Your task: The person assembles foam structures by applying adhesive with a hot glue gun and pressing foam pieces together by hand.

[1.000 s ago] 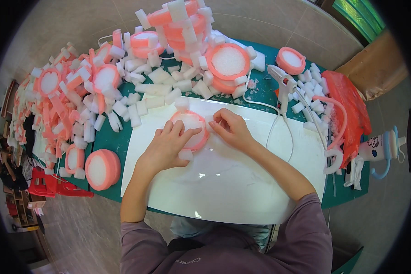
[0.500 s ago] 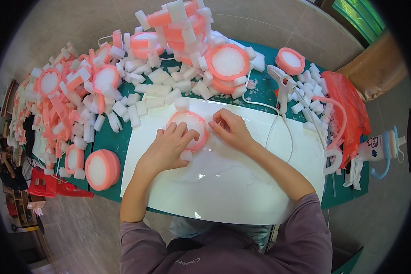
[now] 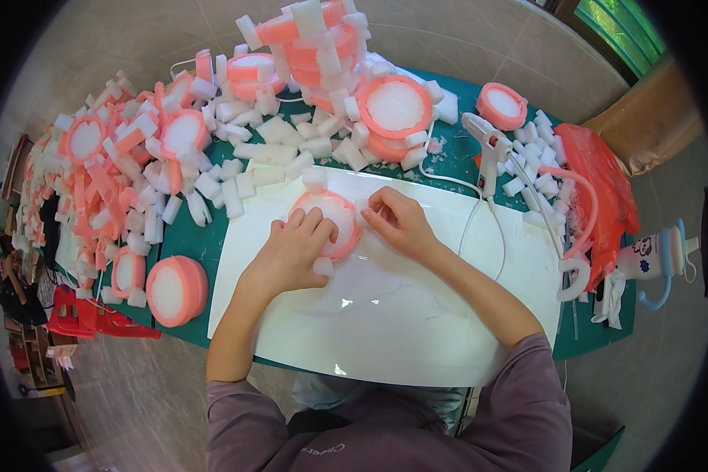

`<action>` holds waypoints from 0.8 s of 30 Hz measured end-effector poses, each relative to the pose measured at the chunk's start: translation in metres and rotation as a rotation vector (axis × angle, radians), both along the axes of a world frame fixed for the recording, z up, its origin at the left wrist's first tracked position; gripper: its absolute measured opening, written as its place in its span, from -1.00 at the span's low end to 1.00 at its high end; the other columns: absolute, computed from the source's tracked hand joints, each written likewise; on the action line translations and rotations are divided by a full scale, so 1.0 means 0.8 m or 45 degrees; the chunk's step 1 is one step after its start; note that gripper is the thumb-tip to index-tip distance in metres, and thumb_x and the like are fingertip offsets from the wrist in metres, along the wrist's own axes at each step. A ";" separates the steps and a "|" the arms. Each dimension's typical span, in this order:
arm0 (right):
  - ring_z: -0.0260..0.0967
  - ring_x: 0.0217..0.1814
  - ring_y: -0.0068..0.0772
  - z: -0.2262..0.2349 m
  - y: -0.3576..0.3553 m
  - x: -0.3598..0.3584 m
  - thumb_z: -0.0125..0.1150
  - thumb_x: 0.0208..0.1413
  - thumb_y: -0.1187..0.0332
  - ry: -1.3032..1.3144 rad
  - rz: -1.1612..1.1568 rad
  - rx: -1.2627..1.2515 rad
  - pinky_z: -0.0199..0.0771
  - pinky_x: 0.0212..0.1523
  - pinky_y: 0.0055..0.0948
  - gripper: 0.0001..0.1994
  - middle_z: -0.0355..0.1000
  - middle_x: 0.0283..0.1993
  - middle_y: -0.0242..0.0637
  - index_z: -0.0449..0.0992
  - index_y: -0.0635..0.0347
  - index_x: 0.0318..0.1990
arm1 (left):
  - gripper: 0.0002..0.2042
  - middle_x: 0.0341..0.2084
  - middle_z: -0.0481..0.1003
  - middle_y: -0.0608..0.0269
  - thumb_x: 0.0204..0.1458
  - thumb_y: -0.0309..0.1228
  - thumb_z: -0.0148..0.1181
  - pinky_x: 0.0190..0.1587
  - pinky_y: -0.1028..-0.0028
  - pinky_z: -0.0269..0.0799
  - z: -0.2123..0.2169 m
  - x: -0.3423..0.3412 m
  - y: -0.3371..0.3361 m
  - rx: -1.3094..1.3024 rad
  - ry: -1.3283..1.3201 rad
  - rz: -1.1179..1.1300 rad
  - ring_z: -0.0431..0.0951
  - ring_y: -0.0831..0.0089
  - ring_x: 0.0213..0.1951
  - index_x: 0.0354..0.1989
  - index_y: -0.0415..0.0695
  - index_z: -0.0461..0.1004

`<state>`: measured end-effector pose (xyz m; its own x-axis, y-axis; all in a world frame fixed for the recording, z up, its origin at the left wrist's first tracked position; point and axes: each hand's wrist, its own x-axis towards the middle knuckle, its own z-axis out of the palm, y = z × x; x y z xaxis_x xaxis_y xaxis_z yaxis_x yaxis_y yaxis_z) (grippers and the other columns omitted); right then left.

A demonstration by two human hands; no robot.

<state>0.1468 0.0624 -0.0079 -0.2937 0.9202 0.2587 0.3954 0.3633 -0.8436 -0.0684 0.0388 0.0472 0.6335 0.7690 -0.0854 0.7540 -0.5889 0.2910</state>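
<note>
both hands pressing on the round pink-rimmed white foam disc [image 3: 324, 220]: left hand [image 3: 291, 256] flat on top, right hand [image 3: 397, 223] pinching a small white foam block [image 3: 363, 210] at its edge

Under both hands, the round pink-rimmed white foam disc [image 3: 326, 220] looks matt and grainy. It rests on a glossy, smooth white plastic sheet [image 3: 385, 315]. Beyond the fingers, loose white foam blocks [image 3: 267, 149] look soft and dull.
</note>
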 end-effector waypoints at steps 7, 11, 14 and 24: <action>0.18 -0.56 -0.51 -0.002 0.001 0.002 0.13 0.03 0.26 0.011 0.026 0.022 0.19 -0.52 -0.56 -0.82 0.30 -0.47 -0.36 0.37 0.17 -0.35 | -0.45 -0.32 0.19 0.28 -0.52 -0.37 0.32 -0.01 0.13 0.05 -0.007 -0.002 0.000 0.108 -0.038 -0.054 0.23 0.29 -0.11 -0.23 0.01 0.21; 0.19 -0.55 -0.51 -0.002 0.001 0.000 0.12 0.03 0.27 0.012 0.032 0.050 0.20 -0.51 -0.57 -0.83 0.30 -0.46 -0.36 0.37 0.17 -0.35 | -0.34 -0.27 0.21 0.27 -0.53 -0.35 0.34 0.01 0.11 0.03 -0.008 -0.003 0.000 0.080 -0.080 -0.022 0.23 0.30 -0.07 -0.09 0.03 0.23; 0.19 -0.55 -0.50 -0.001 0.000 0.000 0.11 0.04 0.27 0.008 0.026 0.053 0.20 -0.51 -0.57 -0.83 0.30 -0.45 -0.36 0.37 0.17 -0.35 | -0.21 -0.24 0.23 0.25 -0.54 -0.33 0.35 0.00 0.12 0.04 -0.009 -0.003 0.000 0.101 -0.043 -0.017 0.25 0.31 -0.06 0.06 0.05 0.18; 0.19 -0.54 -0.51 0.000 0.000 0.000 0.11 0.04 0.26 -0.005 0.022 0.032 0.20 -0.50 -0.57 -0.83 0.30 -0.44 -0.36 0.36 0.16 -0.35 | -0.17 -0.27 0.22 0.28 -0.54 -0.32 0.37 -0.02 0.13 0.08 -0.005 -0.003 0.001 0.127 0.031 -0.067 0.26 0.36 -0.10 0.11 0.07 0.19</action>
<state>0.1467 0.0620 -0.0080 -0.3104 0.9082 0.2806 0.3925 0.3913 -0.8324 -0.0710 0.0398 0.0435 0.6717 0.7403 -0.0257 0.7275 -0.6528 0.2111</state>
